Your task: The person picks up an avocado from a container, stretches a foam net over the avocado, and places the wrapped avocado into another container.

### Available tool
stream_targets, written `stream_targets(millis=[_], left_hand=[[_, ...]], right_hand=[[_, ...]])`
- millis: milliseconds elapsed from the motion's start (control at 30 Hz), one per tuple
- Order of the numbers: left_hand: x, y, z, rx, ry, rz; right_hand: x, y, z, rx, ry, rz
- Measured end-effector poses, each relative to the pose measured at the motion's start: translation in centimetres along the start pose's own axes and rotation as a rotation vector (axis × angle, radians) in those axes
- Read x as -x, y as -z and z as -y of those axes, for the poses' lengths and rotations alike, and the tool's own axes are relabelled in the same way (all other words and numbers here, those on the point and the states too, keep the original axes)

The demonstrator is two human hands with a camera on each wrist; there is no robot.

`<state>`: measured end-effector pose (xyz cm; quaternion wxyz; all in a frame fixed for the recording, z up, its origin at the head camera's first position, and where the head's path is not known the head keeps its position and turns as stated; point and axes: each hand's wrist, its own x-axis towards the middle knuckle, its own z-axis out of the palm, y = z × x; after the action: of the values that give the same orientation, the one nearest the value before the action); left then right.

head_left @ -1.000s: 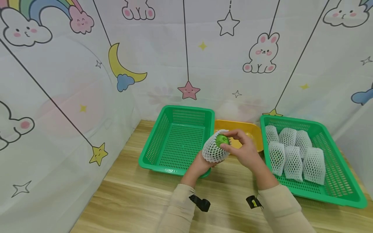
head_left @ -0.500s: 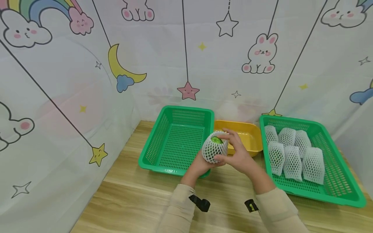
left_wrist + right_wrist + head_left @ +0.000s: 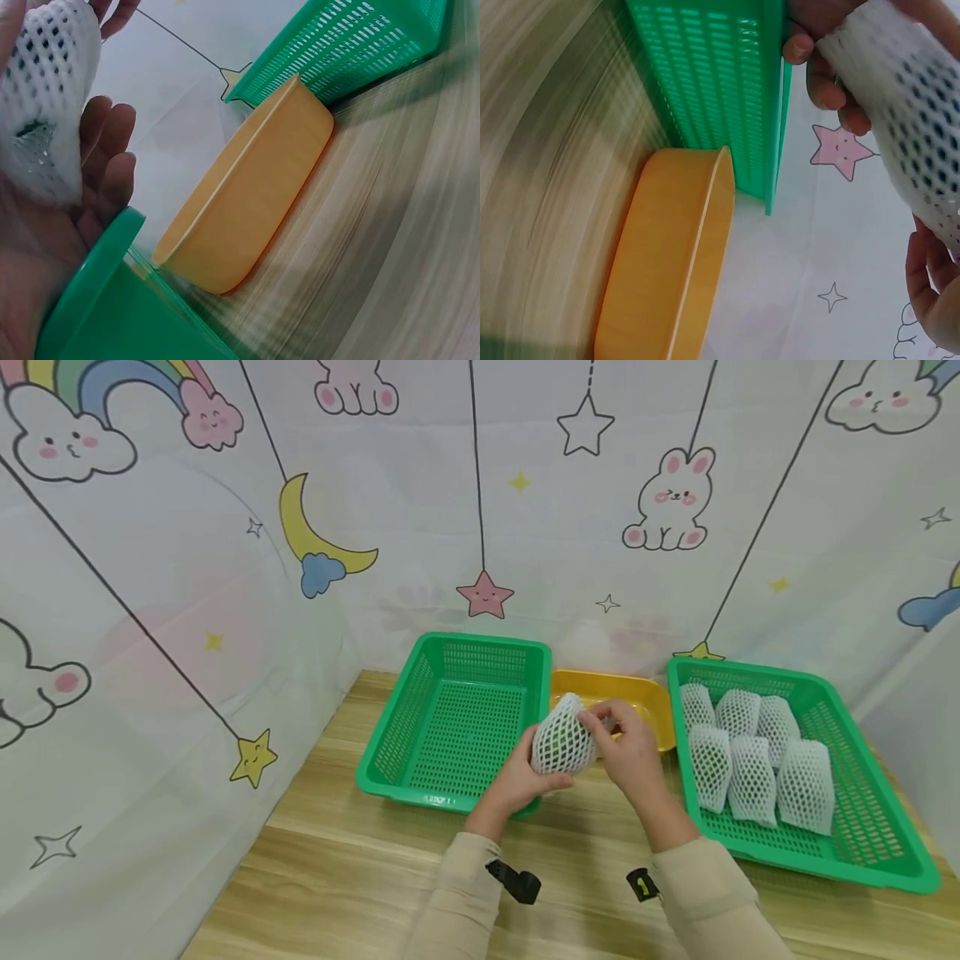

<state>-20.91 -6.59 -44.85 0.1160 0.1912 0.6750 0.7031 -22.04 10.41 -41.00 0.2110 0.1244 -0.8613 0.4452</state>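
Observation:
In the head view, a green, rounded fruit or vegetable in a white foam net sleeve (image 3: 558,745) is held up in front of the orange tray. My left hand (image 3: 517,782) grips it from below and the left. With thumb and fingers, my right hand (image 3: 632,756) pinches the right-hand end of the net. Green shows only through the mesh. The left wrist view has the sleeve (image 3: 46,90) lying against my left palm, fingers (image 3: 112,150) bent beside it. In the right wrist view, my right fingers (image 3: 930,270) touch the net's lower end.
A green basket (image 3: 457,806) with nothing in it stands at the left. Beside it at the back is an orange tray (image 3: 656,710). At the right, another green basket (image 3: 885,827) holds several net-wrapped pieces (image 3: 806,787). A printed curtain (image 3: 420,510) hangs behind the wooden table (image 3: 337,877).
My right fingers have moved off the bare green end and onto the net's edge. The piece has turned in my left hand, so the bare green end is out of sight.

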Motion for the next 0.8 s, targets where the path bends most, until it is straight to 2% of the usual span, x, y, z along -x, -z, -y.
stream_targets(millis=[100,200,333,400,433,500,600,667,800], left_hand=[[0.0,0.1,0.1,0.049,-0.021,0.023],[0.0,0.1,0.3,0.094,-0.012,0.024],[-0.2,-0.1,0.2,0.083,0.016,-0.020],[-0.3,-0.3,0.1,0.057,0.022,-0.033],[-0.4,-0.4,0.1,0.043,0.025,-0.034],[-0.5,-0.6,0.0,0.006,0.024,-0.034],[-0.6,-0.6,-0.2,-0.036,0.025,-0.026],[-0.6,-0.6,-0.3,-0.039,0.031,-0.020],[-0.3,-0.1,-0.2,0.009,0.056,-0.015]], right_hand=[[0.0,-0.3,-0.2,0.115,0.065,-0.043],[0.1,-0.6,-0.4,0.165,0.071,-0.045],[-0.1,0.0,-0.7,0.109,-0.047,0.046],[-0.3,0.9,-0.8,0.062,-0.057,0.121],[-0.4,1.4,-0.8,0.057,-0.031,0.162],[-0.7,2.4,-0.6,0.099,0.077,0.262],[-0.8,3.3,-0.1,0.302,0.281,0.428],[-0.5,3.3,0.2,0.458,0.383,0.520],[-0.4,2.4,0.5,0.645,0.474,0.574]])
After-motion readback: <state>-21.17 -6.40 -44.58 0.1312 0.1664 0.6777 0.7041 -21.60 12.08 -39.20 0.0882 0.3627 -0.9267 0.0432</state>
